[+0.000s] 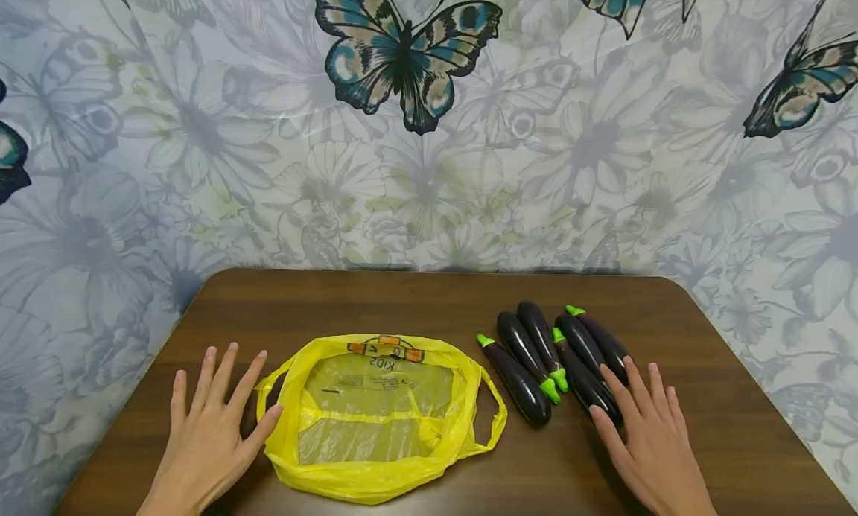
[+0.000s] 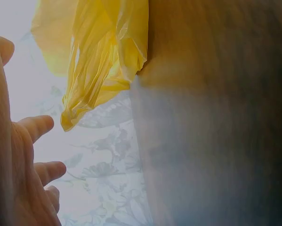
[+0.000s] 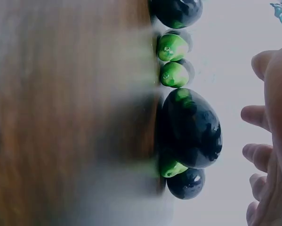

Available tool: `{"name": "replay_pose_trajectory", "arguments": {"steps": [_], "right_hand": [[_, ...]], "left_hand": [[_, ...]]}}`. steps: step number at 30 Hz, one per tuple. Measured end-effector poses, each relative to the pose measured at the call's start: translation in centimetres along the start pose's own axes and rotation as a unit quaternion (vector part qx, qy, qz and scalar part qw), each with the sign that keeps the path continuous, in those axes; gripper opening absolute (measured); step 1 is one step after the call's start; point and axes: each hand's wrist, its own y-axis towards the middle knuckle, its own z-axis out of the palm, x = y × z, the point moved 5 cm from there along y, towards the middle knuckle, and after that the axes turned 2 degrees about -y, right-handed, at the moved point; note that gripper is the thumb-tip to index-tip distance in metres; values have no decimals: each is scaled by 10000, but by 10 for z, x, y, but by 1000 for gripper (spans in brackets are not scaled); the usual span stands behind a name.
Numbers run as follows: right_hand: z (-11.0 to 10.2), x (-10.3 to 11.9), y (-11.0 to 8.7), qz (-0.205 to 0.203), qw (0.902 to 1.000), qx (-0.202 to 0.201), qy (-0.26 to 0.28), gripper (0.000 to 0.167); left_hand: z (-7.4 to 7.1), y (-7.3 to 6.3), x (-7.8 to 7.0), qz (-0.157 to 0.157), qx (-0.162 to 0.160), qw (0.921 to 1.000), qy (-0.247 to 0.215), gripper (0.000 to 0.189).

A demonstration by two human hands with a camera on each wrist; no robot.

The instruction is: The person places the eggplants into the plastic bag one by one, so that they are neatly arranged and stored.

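Note:
A yellow plastic bag [image 1: 362, 480] sits on the table with its mouth wide and its handles out to either side. My left hand [image 1: 208, 434] is spread beside the bag's left handle, thumb tip right at the handle. In the left wrist view, that hand's fingers [image 2: 50, 173] hold nothing near the yellow plastic [image 2: 103, 52]. Several dark eggplants with green stem ends lie to the right of the bag, one [image 1: 515, 382] closest to it. Fingers extended, my right hand [image 1: 660, 449] is at the near end of another eggplant [image 1: 582, 378]; the right wrist view shows a gap between fingers and eggplants [image 3: 190, 129].
The brown wooden table [image 1: 402, 300] has rounded far corners. Behind it hangs a pale floral backdrop [image 1: 429, 203] with blue butterflies, close to the table's far edge. The eggplants lie side by side, some stems facing away and some toward me.

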Motion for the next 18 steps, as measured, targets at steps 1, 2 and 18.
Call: {"name": "replay_pose_trajectory", "arguments": {"steps": [1, 2, 18], "right_hand": [[-2, 1, 0, -13, 10000, -52, 23, 62], [-4, 1, 0, -32, 9999, -110, 50, 61], [-7, 16, 6, -443, 9910, -934, 855, 64]], "left_hand": [[0, 1, 0, 27, -18, 10000, -37, 82], [0, 2, -1, 38, -23, 10000, -56, 82], [3, 2, 3, 51, -335, 9900, -1367, 69]]}}
